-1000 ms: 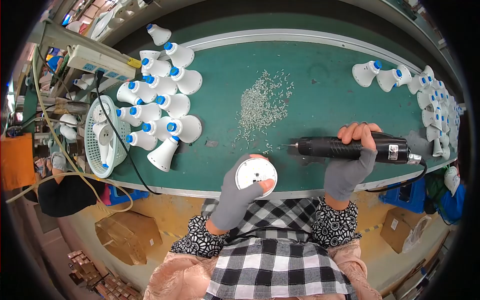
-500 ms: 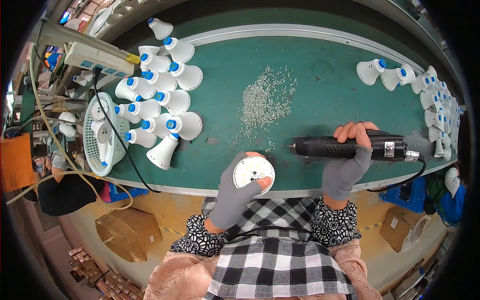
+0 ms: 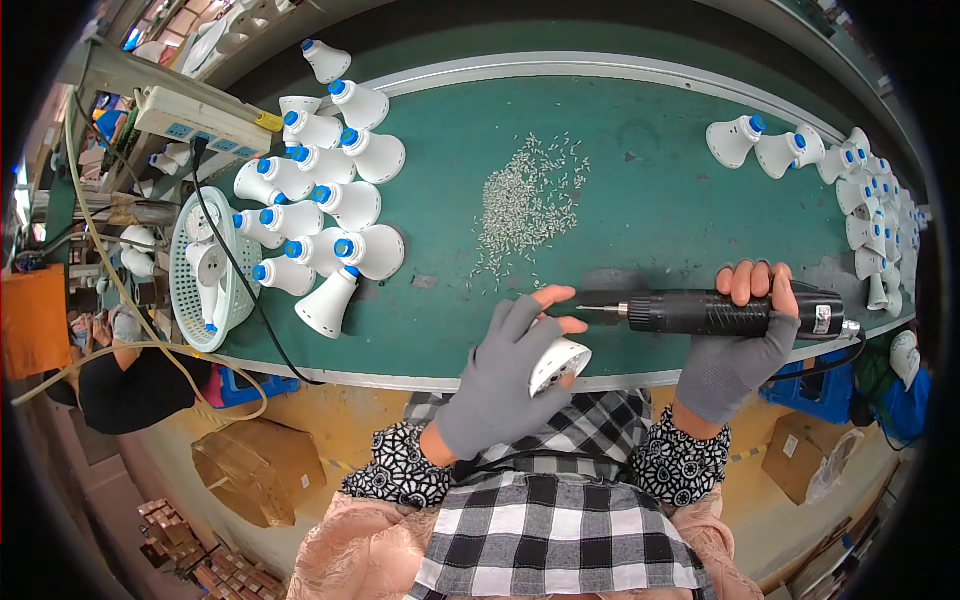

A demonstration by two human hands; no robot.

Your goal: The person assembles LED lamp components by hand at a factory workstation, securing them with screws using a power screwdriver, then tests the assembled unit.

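Observation:
My left hand (image 3: pixel 505 375), in a grey fingerless glove, holds a white LED bulb housing (image 3: pixel 561 362), tilted so its face is seen nearly edge-on. The thumb side is partly hidden. Two fingers of that hand reach out beside the tip of a black electric screwdriver (image 3: pixel 680 313); whether a screw is between them is too small to tell. My right hand (image 3: pixel 745 345), gloved the same way, wraps round the screwdriver's body, its bit pointing left. Small metal screws (image 3: pixel 522 205) lie in a loose pile on the green tabletop (image 3: pixel 430 210) beyond my hands.
Several white bulb housings with blue caps (image 3: pixel 350 205) stand and lie at the left, more (image 3: pixel 865 200) at the right. A pale green basket (image 3: pixel 185 270) holds lamp parts. A black cable (image 3: pixel 215 220) runs from the power strip (image 3: pixel 205 125) over the table's left edge. Another person (image 3: pixel 130 385) is at the far left.
My left hand has turned the bulb housing from face-up to tilted and stretched its fingers toward the bit. My right hand has moved the screwdriver slightly right and down.

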